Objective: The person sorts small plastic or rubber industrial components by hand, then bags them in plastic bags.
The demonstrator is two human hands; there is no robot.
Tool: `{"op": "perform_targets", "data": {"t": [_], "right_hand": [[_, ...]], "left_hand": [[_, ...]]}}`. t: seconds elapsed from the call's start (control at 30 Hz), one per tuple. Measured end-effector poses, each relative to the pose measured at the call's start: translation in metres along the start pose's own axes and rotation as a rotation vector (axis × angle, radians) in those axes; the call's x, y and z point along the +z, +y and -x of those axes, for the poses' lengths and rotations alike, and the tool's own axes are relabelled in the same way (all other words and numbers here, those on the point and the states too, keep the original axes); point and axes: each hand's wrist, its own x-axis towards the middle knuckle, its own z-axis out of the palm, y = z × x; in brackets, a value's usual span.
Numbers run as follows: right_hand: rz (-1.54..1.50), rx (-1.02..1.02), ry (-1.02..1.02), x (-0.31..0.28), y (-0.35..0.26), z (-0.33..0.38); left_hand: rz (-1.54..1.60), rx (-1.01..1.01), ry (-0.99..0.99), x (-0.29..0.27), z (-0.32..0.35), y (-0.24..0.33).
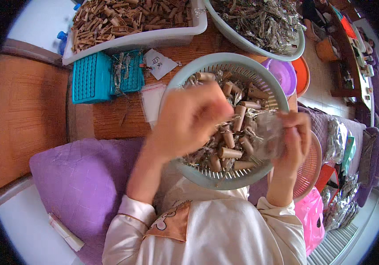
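The pale green colander [185,73] sat in the person's lap, its far rim just against the wooden tabletop [118,115] edge and its right rim over a pink basket [314,168], so little free room remained around it. Brown tubes [229,152] and silvery scraps filled it. The left hand [189,117] hovered blurred over the colander's left half, fingers curled; whether its grip held anything could not be told. The right hand [293,137] was raised at the right rim, fingers pinched on a crinkled clear wrapper [266,134]. A purple cushion [83,176] lay to the left, a white tub [154,39] and teal trays [93,77] beyond on the tabletop.
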Motion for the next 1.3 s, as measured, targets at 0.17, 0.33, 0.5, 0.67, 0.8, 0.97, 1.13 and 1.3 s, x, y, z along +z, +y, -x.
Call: {"op": "perform_targets", "data": {"t": [0.17, 0.33, 0.5, 0.67, 0.8, 0.97, 1.13, 1.3], "right_hand": [[0.784, -0.083, 0.352, -0.108, -0.002, 0.010], [1.459, 0.325, -0.019, -0.191, -0.001, 0.057], [1.487, 0.301, -0.099, -0.144, -0.038, 0.050], [1.018, 0.154, -0.505, -0.019, -0.022, -0.009], [1.085, -0.218, -0.737, 0.011, 0.002, -0.019], [1.142, -0.014, -0.750, 0.015, 0.000, -0.019], [0.693, -0.120, -0.190, 0.006, -0.013, -0.024], [0.227, -0.170, -0.017, -0.008, -0.003, -0.019]], "left_hand": [[0.813, 0.491, -0.637, -0.180, -0.109, 0.006], [-0.039, 0.094, -0.352, -0.280, -0.070, -0.013], [-0.971, -0.473, -0.247, -0.354, -0.051, -0.070], [-0.972, -1.304, -0.007, -0.344, -0.057, -0.054], [-1.568, -1.085, -0.646, -0.441, -0.096, -0.103], [-1.312, -0.606, -0.353, -0.324, -0.163, -0.038], [-0.867, -0.084, -0.338, -0.142, -0.155, 0.072], [-0.295, -0.021, -0.661, -0.024, -0.101, 0.042]]}}
